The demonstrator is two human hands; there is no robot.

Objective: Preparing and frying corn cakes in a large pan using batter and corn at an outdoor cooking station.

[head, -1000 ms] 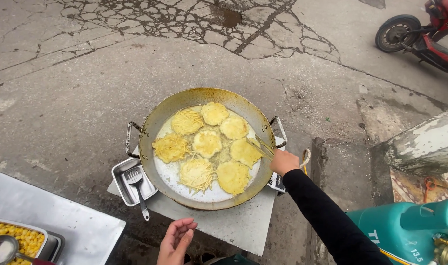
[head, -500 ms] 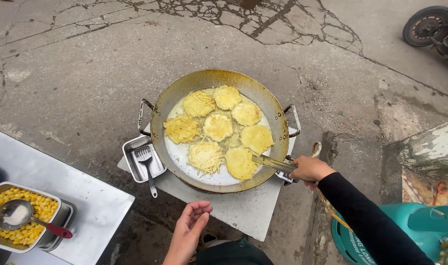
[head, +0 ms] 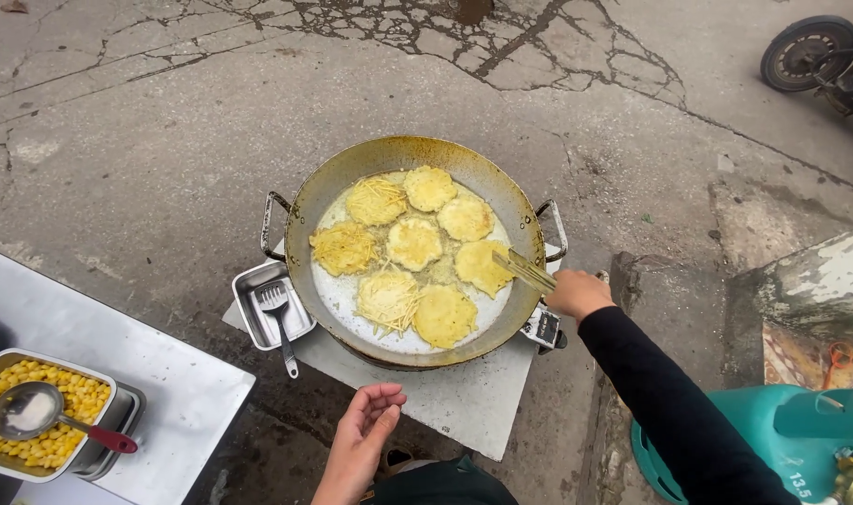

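The right hand (head: 576, 292) pinches long chopsticks (head: 524, 269), tips on a soft, greasy, fragile fritter (head: 482, 266) at the pan's (head: 325, 192) right side; best lifted from underneath. The left hand (head: 365, 425) hovers spread, empty, nearer.

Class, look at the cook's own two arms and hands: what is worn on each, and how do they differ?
The right hand is bare, and its arm wears a long, plain black sleeve reaching the wrist. The left hand is bare too, with no sleeve showing on its forearm. No gloves, rings or watch can be seen.
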